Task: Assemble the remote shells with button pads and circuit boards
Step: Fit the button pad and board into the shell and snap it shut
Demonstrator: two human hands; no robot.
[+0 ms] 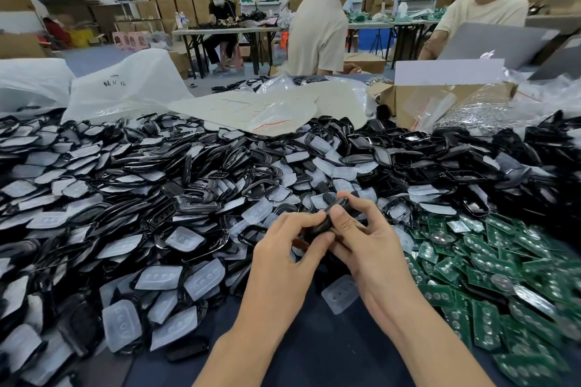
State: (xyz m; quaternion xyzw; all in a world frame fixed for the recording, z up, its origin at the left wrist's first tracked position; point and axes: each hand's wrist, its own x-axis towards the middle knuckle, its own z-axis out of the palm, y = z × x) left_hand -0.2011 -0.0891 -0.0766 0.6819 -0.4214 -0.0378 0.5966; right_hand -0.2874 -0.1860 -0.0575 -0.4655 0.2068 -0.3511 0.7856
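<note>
Both my hands meet over the table's middle around one black remote shell (327, 220). My left hand (289, 248) pinches its near side with thumb and forefinger. My right hand (364, 236) grips its far side, thumb on top, fingers curled over it. Most of the shell is hidden by my fingers. A wide heap of black shells with translucent button pads (132, 198) covers the left and centre. Green circuit boards (503, 273) lie piled on the right. One loose button pad (341, 294) lies on the dark cloth under my right wrist.
Empty black shells (456, 160) are heaped at the back right. Plastic bags (125, 88) and a cardboard box (440, 100) stand behind the heaps. Two people sit across the table; another works at a far table. Dark cloth (314, 355) shows near me.
</note>
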